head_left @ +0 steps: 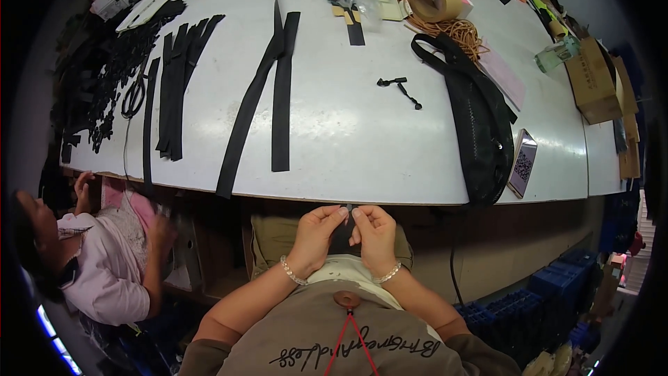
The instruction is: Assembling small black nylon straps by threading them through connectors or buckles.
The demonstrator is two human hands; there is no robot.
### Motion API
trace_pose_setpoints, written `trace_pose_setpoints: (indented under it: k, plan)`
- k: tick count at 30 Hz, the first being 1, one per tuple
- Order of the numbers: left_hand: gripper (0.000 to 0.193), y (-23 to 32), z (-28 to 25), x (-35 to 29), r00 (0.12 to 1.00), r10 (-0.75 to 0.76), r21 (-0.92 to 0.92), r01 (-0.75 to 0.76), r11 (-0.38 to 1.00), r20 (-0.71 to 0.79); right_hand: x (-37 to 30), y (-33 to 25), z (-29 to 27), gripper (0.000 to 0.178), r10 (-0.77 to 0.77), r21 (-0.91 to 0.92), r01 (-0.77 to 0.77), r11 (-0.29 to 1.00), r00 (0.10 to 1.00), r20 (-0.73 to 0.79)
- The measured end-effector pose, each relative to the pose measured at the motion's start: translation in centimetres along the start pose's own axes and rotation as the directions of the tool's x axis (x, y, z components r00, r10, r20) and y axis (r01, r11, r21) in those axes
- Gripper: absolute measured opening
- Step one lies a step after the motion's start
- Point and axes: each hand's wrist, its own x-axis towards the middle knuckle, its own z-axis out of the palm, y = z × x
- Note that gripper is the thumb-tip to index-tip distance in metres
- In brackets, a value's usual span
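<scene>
You are pinching a small black strap piece (349,210) between the fingertips of your left hand (316,230) and right hand (374,231), just below the white table's edge (390,198). Held so lightly over your lap, it could easily slip and drop out of sight.
</scene>
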Motion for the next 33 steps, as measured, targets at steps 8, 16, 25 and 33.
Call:
trace_pose_setpoints:
  k: [8, 16, 25, 33]
  plan:
    - [0.009, 0.4, -0.6, 0.4, 0.995, -0.091, -0.018, 0.092, 0.996, 0.038, -0.1, 0.3, 1.0, 0.010, 0.006, 0.032, -0.003, 0.999, 0.994, -0.105]
    - [0.013, 1.0, -0.3, 0.8, 0.992, -0.119, 0.024, 0.118, 0.993, 0.040, -0.3, 0.0, 2.0, 0.012, -0.073, -0.061, 0.063, 0.996, 0.983, -0.171]
    - [0.011, 1.1, -0.9, 0.8, 0.987, -0.120, -0.006, 0.121, 0.993, 0.103, -0.1, -0.5, 1.6, 0.012, 0.012, 0.005, -0.011, 1.000, 0.991, -0.136]
    - [0.009, 0.7, -1.0, 0.3, 1.000, -0.011, 0.136, 0.008, 0.991, 0.016, 0.6, -1.1, -0.7, 0.012, 0.129, -0.123, -0.109, 0.986, 0.977, 0.169]
